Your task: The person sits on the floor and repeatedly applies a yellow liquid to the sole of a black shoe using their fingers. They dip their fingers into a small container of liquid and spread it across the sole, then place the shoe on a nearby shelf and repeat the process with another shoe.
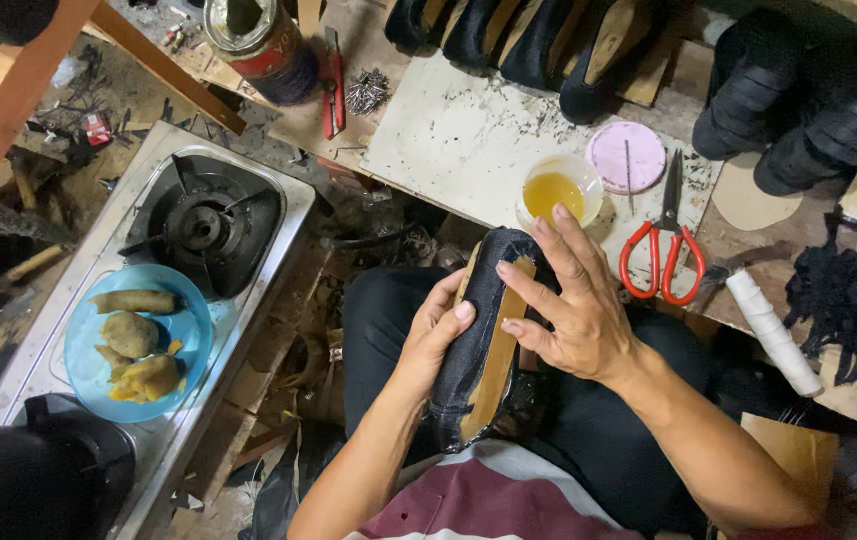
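A black shoe upper on a wooden last [480, 345], sole side up with a tan insole, rests on my lap. My left hand [435, 330] grips its left side, thumb pressed on the black fabric edge. My right hand [566, 300] lies over its right side with fingers spread, fingertips pressing the folded fabric near the toe. A small clear cup of yellow glue [558, 189] stands on the white board [448, 140] just beyond the shoe's tip.
Red-handled scissors [664, 245] and a pink lid [626, 156] lie on the board. Black shoes [548, 40] line the back edge. A gas stove [203, 225] with a blue plate of food [138, 342] sits left. A white roll [773, 332], a tin can [258, 45].
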`<move>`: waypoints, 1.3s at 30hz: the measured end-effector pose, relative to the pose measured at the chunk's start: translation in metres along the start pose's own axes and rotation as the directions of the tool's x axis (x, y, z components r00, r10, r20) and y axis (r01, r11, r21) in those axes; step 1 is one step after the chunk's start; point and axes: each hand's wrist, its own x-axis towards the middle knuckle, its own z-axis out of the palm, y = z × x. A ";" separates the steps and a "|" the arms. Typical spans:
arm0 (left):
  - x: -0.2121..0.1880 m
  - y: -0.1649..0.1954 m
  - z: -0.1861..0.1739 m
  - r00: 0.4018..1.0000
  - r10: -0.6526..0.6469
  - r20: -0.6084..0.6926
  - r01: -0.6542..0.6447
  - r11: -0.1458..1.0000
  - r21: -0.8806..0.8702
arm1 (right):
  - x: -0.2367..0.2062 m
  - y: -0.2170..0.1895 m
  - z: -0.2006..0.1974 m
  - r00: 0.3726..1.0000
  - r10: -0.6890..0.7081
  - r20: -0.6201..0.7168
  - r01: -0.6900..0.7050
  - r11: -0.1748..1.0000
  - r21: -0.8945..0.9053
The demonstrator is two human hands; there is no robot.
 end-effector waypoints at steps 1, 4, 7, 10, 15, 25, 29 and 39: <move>0.000 0.000 0.000 1.000 -0.001 0.002 0.001 1.000 0.000 | 0.000 0.000 0.000 1.000 -0.010 -0.007 0.010 1.000 -0.008; 0.001 0.000 0.000 1.000 -0.002 0.003 0.002 1.000 -0.002 | -0.001 -0.002 -0.001 0.998 -0.060 -0.026 0.059 0.998 -0.029; 0.000 0.001 0.000 1.000 -0.011 0.012 0.011 1.000 -0.008 | -0.002 -0.002 -0.002 0.993 -0.116 -0.039 0.113 0.992 -0.053; 0.000 0.002 0.001 1.000 -0.020 0.018 0.021 1.000 -0.013 | -0.002 -0.002 -0.002 0.991 -0.123 -0.054 0.120 0.991 -0.055; 0.000 0.004 0.002 0.999 -0.024 0.035 0.025 1.000 -0.007 | -0.001 -0.002 -0.004 0.994 -0.051 -0.094 0.045 0.997 -0.062; -0.001 0.003 0.002 0.998 -0.007 0.060 0.007 1.000 -0.007 | 0.001 -0.010 -0.007 0.984 0.032 -0.175 -0.051 0.993 -0.106; -0.002 0.003 0.002 0.998 0.003 0.058 -0.003 1.000 -0.007 | 0.002 -0.010 -0.008 0.979 0.057 -0.193 -0.086 0.986 -0.145; 0.001 0.007 -0.001 0.977 0.187 -0.105 -0.206 0.955 -0.216 | -0.027 -0.027 0.009 0.851 0.481 0.209 -0.468 0.518 0.716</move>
